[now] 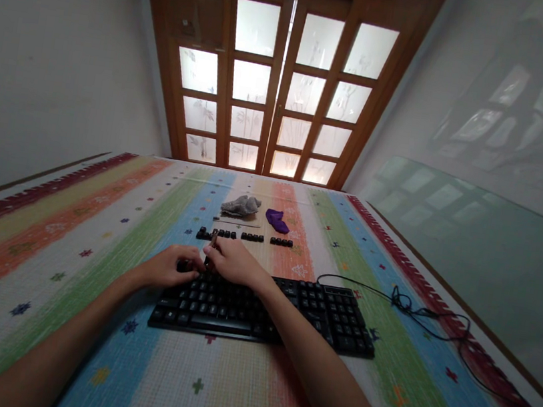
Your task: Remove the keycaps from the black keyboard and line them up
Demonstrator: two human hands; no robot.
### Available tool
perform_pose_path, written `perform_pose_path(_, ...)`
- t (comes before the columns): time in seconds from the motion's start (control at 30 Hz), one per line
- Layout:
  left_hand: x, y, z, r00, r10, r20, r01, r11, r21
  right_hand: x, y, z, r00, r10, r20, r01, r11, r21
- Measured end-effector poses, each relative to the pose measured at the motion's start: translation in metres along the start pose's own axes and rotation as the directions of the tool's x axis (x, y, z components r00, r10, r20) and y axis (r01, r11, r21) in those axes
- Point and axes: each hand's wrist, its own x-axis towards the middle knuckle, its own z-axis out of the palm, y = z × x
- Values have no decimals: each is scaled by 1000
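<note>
A black keyboard point(236, 310) lies flat on the striped cloth, and both hands are over its upper left part. My right hand point(233, 260) is closed around a slim brownish tool point(214, 239) held upright, its lower end down by the top-row keys. What kind of tool it is does not show clearly. Curled at the keyboard's upper left corner is my left hand point(174, 265), thumb and fingers closed close to the tool's lower end; what they hold, if anything, is hidden. Several loose black keycaps point(252, 237) stand in a row just behind the keyboard.
Behind the keycaps lie a thin rod point(238, 223), a crumpled grey cloth point(241, 206) and a small purple cloth point(277, 220). The keyboard's cable point(408, 306) lies tangled on the right. A striped tablecloth point(197, 388) covers the table, between walls, with a wooden glazed door point(279, 97) beyond.
</note>
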Motion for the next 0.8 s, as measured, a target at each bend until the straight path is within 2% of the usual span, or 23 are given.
perform_pose_path(0.17,-1,-1,-2,1000,5,7,-5,1000,7,3,5,3,998,52,-23,-51,996,69)
perform_pose_path(0.43,-1,5,-3,1000,-6,19,6,1000,-12,12,25,13,978,206,44,-208,915,345)
perform_pose_path(0.63,0,8,-2,997,-75,19,76,996,-38,15,26,13,965,258,50,-257,887,384)
perform_pose_path(0.8,0,4,-2,996,-90,-2,90,994,-58,12,22,5,978,209,11,-199,912,359)
